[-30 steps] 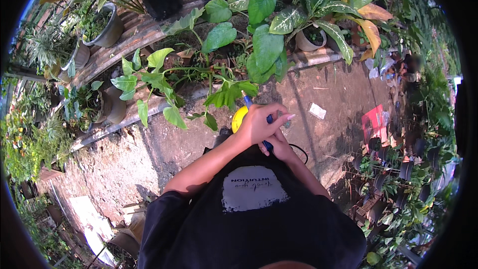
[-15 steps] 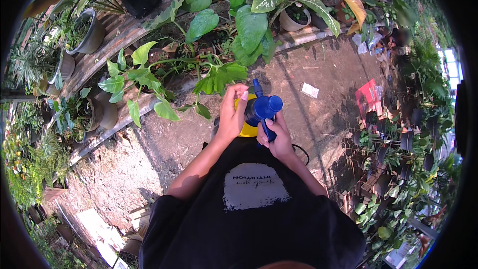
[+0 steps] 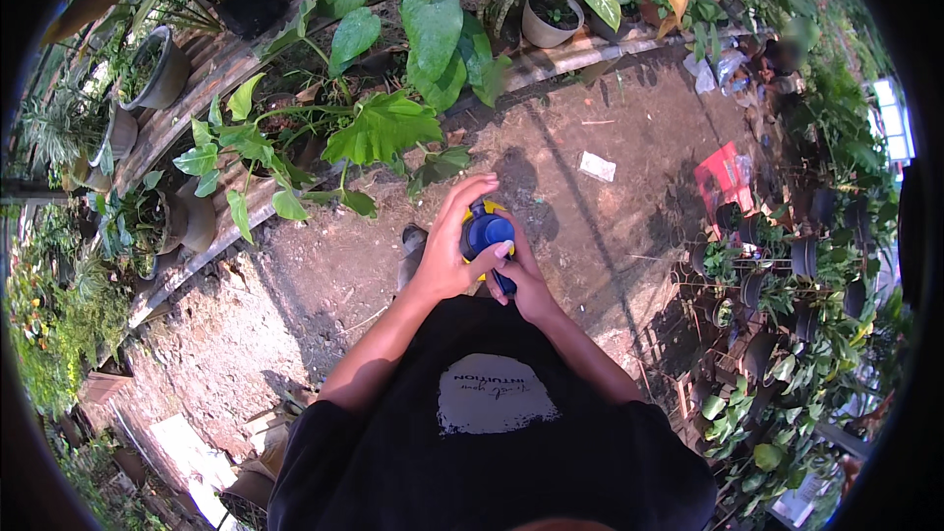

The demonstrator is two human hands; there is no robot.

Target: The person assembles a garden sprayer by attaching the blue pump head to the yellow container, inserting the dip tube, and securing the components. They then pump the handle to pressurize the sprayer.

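In front of my body is a pump sprayer [image 3: 497, 227] with a blue head and round blue knob; bits of its yellow body show beneath. My left hand [image 3: 455, 248] cups the left side of its head, fingers stretched along it and thumb reaching across below the knob. Around the blue handle on the near right side, my right hand [image 3: 528, 281] is closed. Most of the yellow body is hidden under the head and between my hands.
Ahead and left, leafy plants [image 3: 383, 128] and a white pot [image 3: 553, 18] line a corrugated edging [image 3: 211, 246]. A white scrap [image 3: 597, 166] and a red sheet [image 3: 716, 187] lie on the dirt ground. Hanging pots [image 3: 804, 256] stand at right.
The sprayer has tipped and come nearer and left, its nozzle no longer showing plainly. My left hand has moved further round its head, thumb now across it. The view has shifted slightly.
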